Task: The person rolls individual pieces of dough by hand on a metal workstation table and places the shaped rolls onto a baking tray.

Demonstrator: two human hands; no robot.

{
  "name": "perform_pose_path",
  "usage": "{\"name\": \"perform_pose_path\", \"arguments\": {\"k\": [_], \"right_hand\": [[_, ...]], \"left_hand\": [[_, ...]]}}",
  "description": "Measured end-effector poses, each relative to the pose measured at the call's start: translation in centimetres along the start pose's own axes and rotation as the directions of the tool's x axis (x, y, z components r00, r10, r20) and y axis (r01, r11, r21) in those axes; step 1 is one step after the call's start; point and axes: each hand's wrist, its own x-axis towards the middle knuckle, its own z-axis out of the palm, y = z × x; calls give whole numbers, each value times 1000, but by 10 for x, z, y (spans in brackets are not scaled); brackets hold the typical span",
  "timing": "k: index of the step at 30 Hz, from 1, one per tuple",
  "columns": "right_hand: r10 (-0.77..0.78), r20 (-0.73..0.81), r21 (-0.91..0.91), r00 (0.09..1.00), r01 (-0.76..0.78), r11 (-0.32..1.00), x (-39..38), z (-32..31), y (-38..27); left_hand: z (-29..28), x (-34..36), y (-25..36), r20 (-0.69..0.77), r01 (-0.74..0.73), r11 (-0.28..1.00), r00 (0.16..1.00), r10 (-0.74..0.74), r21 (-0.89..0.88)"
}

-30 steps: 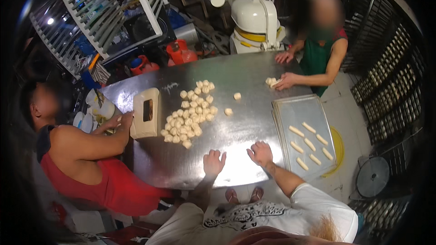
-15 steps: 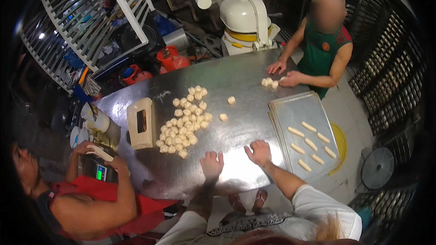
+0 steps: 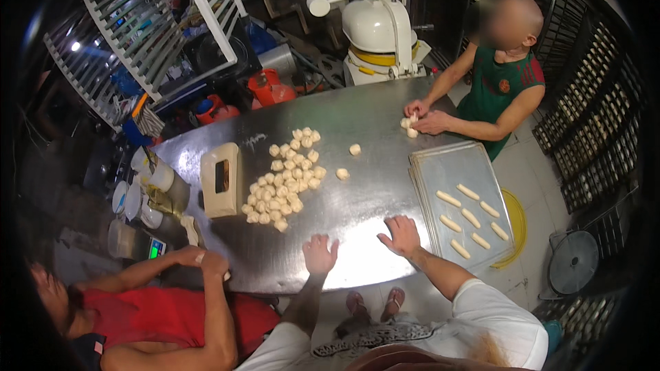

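Both my hands are on the steel table (image 3: 357,227), near its front edge, and hold nothing. My left hand (image 3: 317,254) has its fingers apart, just below a cluster of pale dough balls (image 3: 282,189). My right hand (image 3: 400,235) rests with fingers apart beside stacked metal trays (image 3: 433,165), where several short dough sticks (image 3: 471,216) lie. Two single dough balls (image 3: 342,174) sit beyond my hands. Left of the cluster stands a rectangular dough block (image 3: 218,182) with a dark object on top.
A co-worker in green (image 3: 498,82) handles dough balls at the back right; another in red (image 3: 158,323) bends at my left beside a digital scale (image 3: 157,249) and containers (image 3: 141,199). Red gas cylinders (image 3: 268,89), a white machine (image 3: 375,34) and slatted racks (image 3: 577,130) surround the table.
The red-clad co-worker has moved from the table's left end toward its near side and bent lower. The green-clad co-worker's hands have come together on the dough. My hands stay put, fingers apart.
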Motion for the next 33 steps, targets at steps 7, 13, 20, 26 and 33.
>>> {"name": "perform_pose_path", "arguments": {"k": [7, 13, 20, 26, 33], "right_hand": [[55, 51, 42, 997, -57, 997, -23, -10, -11], [-52, 278, -51, 959, 69, 996, -50, -35, -5], [-149, 312, -117, 938, 193, 974, 38, -17, 10], [-30, 555, -86, 832, 92, 992, 17, -26, 0], [45, 509, -47, 860, -24, 999, 18, -25, -15]], "left_hand": [[-23, -31, 4, 84, 50, 996, 995, -57, 77], [-31, -52, -16, -70, 79, 995, 994, -83, -59], [-10, 17, -8, 46, -7, 996, 999, 2, 90], [-28, 11, -11, 512, 236, 965, 818, -261, 114], [-8, -8, -26, 437, 117, 989, 888, -145, 91]]}}
